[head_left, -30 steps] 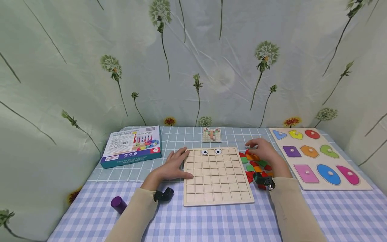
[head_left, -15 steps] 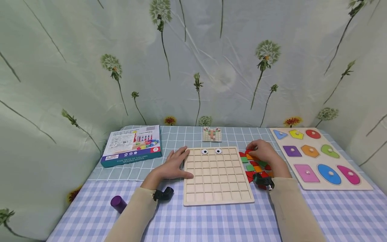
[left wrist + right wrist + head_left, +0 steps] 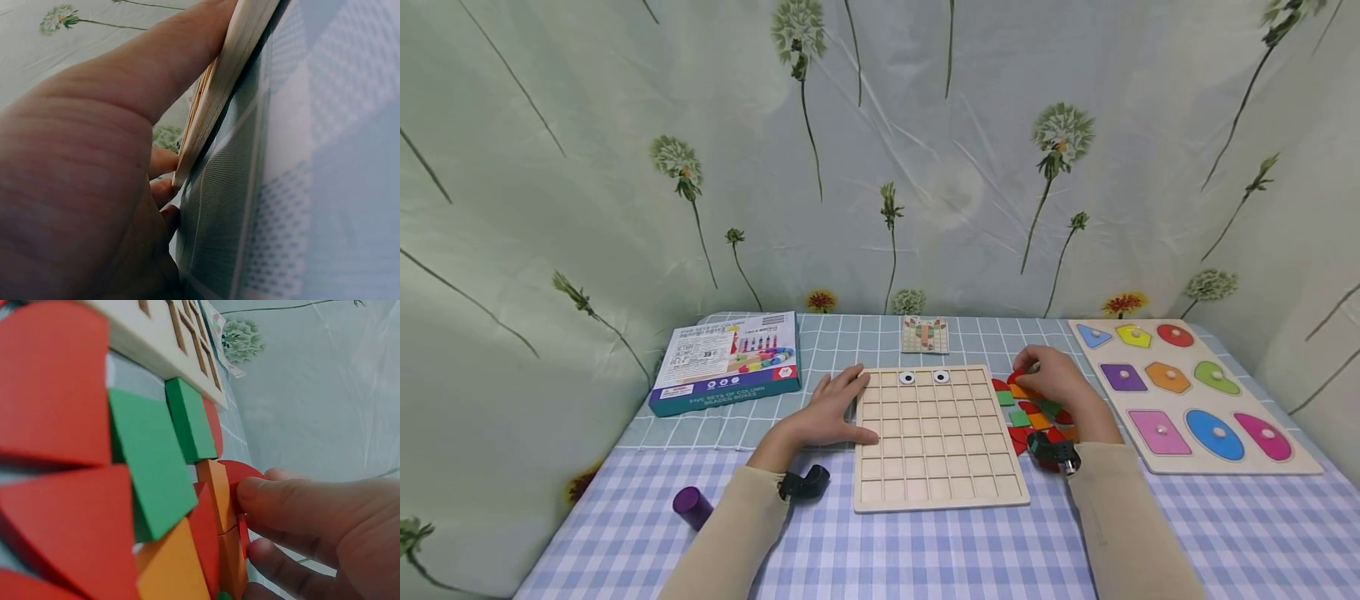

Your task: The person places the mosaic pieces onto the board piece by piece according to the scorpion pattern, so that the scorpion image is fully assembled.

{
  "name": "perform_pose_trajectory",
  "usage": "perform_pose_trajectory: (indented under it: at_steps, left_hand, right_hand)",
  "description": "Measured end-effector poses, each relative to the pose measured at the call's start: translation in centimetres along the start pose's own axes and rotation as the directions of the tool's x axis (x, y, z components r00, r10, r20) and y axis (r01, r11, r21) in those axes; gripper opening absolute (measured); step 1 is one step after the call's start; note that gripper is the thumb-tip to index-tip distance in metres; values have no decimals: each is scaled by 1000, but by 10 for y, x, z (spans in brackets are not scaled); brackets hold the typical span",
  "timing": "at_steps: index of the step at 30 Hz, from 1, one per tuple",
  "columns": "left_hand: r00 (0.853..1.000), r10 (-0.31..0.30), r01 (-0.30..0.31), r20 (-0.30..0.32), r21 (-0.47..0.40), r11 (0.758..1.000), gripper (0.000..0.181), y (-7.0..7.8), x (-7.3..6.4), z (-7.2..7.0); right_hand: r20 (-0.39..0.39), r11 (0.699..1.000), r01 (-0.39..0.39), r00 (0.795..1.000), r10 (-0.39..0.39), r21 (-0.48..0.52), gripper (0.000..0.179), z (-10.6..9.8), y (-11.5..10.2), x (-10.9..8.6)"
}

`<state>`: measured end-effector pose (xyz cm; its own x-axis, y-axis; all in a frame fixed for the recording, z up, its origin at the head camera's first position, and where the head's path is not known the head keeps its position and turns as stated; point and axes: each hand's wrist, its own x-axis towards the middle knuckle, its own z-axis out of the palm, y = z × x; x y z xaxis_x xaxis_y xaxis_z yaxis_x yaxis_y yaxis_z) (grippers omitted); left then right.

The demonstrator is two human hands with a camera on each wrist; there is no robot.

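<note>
A square wooden grid board (image 3: 934, 446) lies before me with two googly-eye pieces (image 3: 924, 377) in its top row. My left hand (image 3: 827, 414) rests at the board's left edge, fingers spread and the thumb lying over the rim. In the left wrist view the thumb (image 3: 169, 53) presses on the board's frame. To the board's right, my right hand (image 3: 1060, 387) is over a pile of coloured wooden blocks (image 3: 1019, 417). Its thumb and index finger pinch a red rounded block (image 3: 240, 470) at the pile's far end. Green (image 3: 153, 462) and orange blocks (image 3: 219, 494) lie close by.
A small pattern card (image 3: 925, 335) lies behind the board. A shape-puzzle board (image 3: 1138, 400) with knobbed pieces is at the right. At back left lies a beaded-toy box (image 3: 730, 362); a purple cylinder (image 3: 692, 507) stands by the left sleeve.
The right hand's thumb and fingers have drawn closer together and come down onto the red block at the pile's far end. My left hand and the board stay put.
</note>
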<state>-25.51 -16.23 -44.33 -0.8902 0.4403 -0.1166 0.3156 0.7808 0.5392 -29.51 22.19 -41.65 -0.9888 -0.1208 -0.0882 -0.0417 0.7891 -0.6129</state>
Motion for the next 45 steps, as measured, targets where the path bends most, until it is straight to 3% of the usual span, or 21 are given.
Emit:
perform_pose_trajectory:
  at_steps: [14,20,32,45]
  left_hand:
    - [1000,2,-2,1,-3,1000,106,0,-1,0]
    - [1000,-2,2,-2,-7,1000,106,0,-2,0]
    - [1000,-1,1,-5,5,1000,107,0,0,1]
    - [1000,28,-28,-11,5,1000,105,3,-1,-2]
  right_hand:
    - [-57,998,62,996,-62,11,11,4,-9,3]
    - [-112,987,163,980,-163,-7,10,11,-17,6]
    - [-35,979,152,988,-149,132,14,30,-44,9]
    - [-27,976,211,977,-210,58,16,44,-52,8]
